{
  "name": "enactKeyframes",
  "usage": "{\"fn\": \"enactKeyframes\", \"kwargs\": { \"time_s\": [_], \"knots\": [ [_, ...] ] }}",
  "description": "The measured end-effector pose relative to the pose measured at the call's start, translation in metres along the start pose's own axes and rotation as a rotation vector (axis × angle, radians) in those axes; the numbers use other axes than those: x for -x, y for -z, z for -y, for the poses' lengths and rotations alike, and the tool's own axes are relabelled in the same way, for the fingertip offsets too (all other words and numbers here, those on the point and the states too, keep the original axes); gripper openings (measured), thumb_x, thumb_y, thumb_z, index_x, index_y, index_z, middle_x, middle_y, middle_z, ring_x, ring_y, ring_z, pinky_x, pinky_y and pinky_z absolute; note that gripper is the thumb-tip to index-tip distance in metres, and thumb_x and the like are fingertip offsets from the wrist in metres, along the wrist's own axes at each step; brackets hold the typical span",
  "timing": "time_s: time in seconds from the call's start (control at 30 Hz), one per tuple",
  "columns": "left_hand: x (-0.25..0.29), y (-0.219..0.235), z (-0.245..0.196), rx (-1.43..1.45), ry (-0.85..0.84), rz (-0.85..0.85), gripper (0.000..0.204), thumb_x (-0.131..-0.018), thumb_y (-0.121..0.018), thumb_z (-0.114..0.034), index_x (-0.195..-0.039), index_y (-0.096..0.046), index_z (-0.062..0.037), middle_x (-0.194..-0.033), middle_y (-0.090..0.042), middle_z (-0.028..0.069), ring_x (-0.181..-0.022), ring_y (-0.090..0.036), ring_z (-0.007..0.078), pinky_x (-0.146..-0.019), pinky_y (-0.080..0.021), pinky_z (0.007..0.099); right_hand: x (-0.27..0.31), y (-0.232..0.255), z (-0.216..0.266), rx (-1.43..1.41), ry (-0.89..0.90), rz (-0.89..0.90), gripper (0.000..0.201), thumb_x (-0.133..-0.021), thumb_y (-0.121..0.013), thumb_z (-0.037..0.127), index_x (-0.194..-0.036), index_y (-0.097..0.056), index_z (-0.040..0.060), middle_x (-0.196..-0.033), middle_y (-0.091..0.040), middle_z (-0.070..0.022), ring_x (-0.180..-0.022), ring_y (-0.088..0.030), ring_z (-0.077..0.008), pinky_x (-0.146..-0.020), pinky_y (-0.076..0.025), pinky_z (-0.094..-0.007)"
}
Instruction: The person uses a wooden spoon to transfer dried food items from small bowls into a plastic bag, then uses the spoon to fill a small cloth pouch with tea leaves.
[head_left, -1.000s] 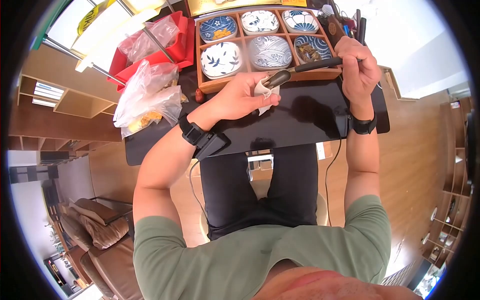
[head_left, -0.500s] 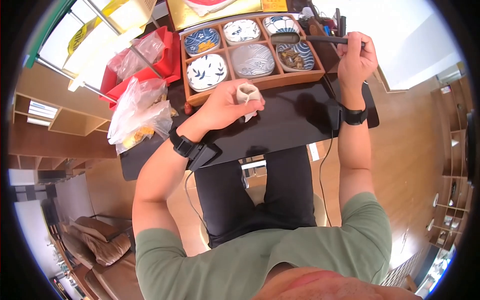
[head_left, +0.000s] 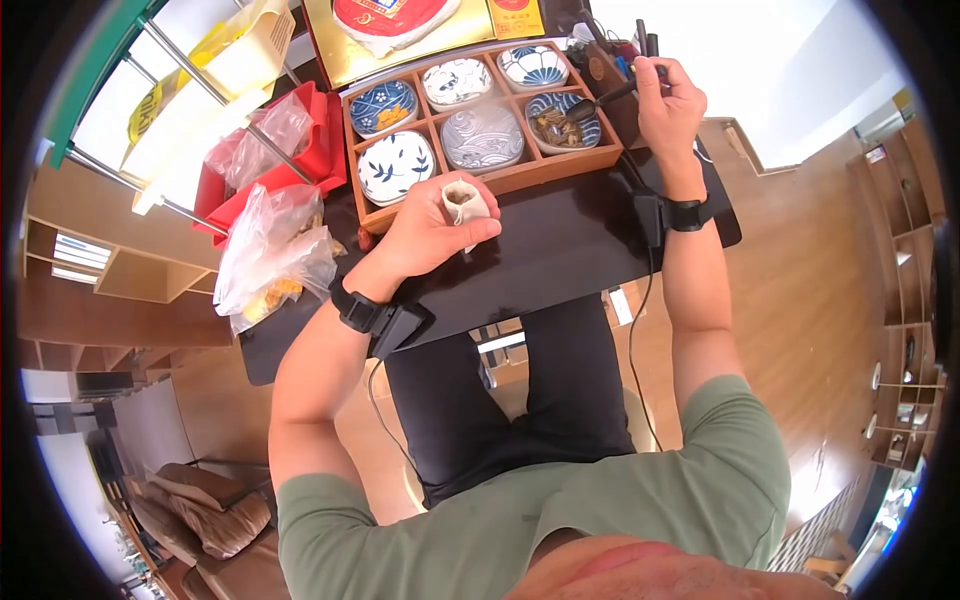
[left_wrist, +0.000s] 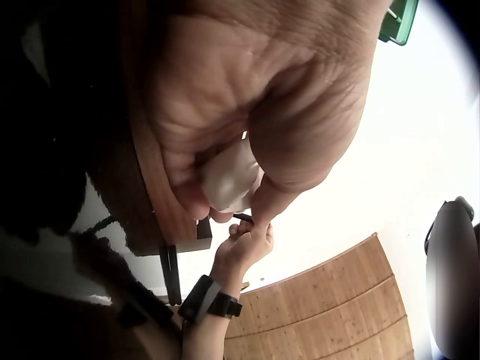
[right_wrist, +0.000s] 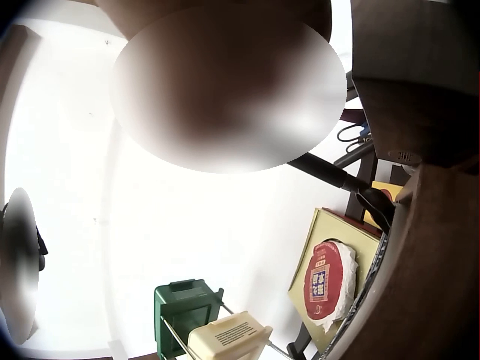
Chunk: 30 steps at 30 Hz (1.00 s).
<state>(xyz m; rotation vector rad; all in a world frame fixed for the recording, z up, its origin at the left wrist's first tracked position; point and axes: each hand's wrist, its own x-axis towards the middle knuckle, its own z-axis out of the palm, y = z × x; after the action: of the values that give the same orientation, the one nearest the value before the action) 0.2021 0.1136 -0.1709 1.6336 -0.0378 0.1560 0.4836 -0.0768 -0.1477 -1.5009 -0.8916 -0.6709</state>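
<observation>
My left hand (head_left: 432, 232) holds a small white cloth pouch (head_left: 465, 205), its mouth facing up, just below the wooden divided tray (head_left: 545, 172). In the left wrist view, thumb and fingers pinch the pouch (left_wrist: 231, 178). My right hand (head_left: 672, 108) grips the dark handle of a scoop (head_left: 579, 111), whose bowl is at the blue wave-patterned dish (head_left: 562, 124) with brown pieces inside. The right wrist view shows the scoop's bowl (right_wrist: 375, 208) low by the tray; that hand is blurred there.
Other patterned dishes (head_left: 396, 167) fill the tray. Plastic bags (head_left: 275, 250) and a red bin (head_left: 325, 160) stand left. Behind lies a gold box (head_left: 345, 55) with a red-labelled round package (head_left: 395, 18). Pens and tools stand behind the tray's right end.
The scoop has moved away from the pouch and down into the blue wave-patterned dish. My left hand has drawn back left with the pouch. The view has shifted.
</observation>
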Motion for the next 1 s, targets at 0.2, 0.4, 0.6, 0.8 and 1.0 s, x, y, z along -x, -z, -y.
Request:
{"fn": "enactKeyframes", "kwargs": {
  "time_s": [0.2,0.4,0.6,0.8,1.0],
  "knots": [
    [0.0000,-0.0028,-0.0010,0.040,-0.014,-0.027,0.017,-0.088,-0.079,-0.005,-0.098,-0.066,-0.0036,-0.087,-0.067,0.0003,-0.075,-0.061,0.0057,-0.065,-0.051,0.0222,0.0006,-0.0016,-0.0032,0.087,-0.091,0.026,0.025,-0.097,-0.071,0.024,-0.092,-0.071,-0.0003,-0.061,-0.052,0.0071,-0.057,-0.041,-0.0012,-0.049,-0.032,-0.0209],
    [0.0008,-0.0006,-0.0013,0.016,0.012,-0.007,0.020,-0.088,-0.078,-0.006,-0.101,-0.063,-0.0037,-0.092,-0.068,0.0039,-0.081,-0.064,0.0091,-0.070,-0.052,0.0239,-0.0011,-0.0017,-0.0060,0.116,-0.217,0.050,0.027,-0.093,-0.072,0.027,-0.090,-0.074,0.0004,-0.061,-0.065,-0.0032,-0.055,-0.055,-0.0077,-0.054,-0.045,-0.0266],
    [0.0009,-0.0005,-0.0014,0.031,0.010,0.003,0.021,-0.089,-0.079,-0.008,-0.101,-0.063,-0.0034,-0.092,-0.068,0.0034,-0.081,-0.064,0.0086,-0.070,-0.052,0.0235,-0.0013,-0.0016,-0.0032,0.124,-0.231,0.075,0.027,-0.092,-0.073,0.027,-0.090,-0.074,0.0000,-0.061,-0.065,-0.0034,-0.055,-0.055,-0.0085,-0.055,-0.046,-0.0270],
    [0.0009,-0.0012,-0.0017,0.047,0.018,0.008,0.020,-0.088,-0.079,-0.009,-0.100,-0.064,-0.0036,-0.091,-0.069,0.0031,-0.080,-0.064,0.0085,-0.069,-0.052,0.0234,-0.0009,-0.0019,-0.0071,0.145,-0.197,0.029,0.027,-0.091,-0.074,0.026,-0.088,-0.075,-0.0004,-0.059,-0.064,-0.0036,-0.054,-0.053,-0.0088,-0.055,-0.045,-0.0271],
    [0.0009,-0.0006,-0.0020,0.022,0.019,0.014,0.020,-0.088,-0.080,-0.009,-0.100,-0.064,-0.0037,-0.092,-0.069,0.0030,-0.080,-0.064,0.0085,-0.070,-0.052,0.0236,-0.0015,-0.0008,-0.0062,0.164,-0.238,0.072,0.028,-0.091,-0.074,0.028,-0.088,-0.075,-0.0005,-0.060,-0.063,-0.0033,-0.055,-0.054,-0.0088,-0.055,-0.046,-0.0270]
  ]
}}
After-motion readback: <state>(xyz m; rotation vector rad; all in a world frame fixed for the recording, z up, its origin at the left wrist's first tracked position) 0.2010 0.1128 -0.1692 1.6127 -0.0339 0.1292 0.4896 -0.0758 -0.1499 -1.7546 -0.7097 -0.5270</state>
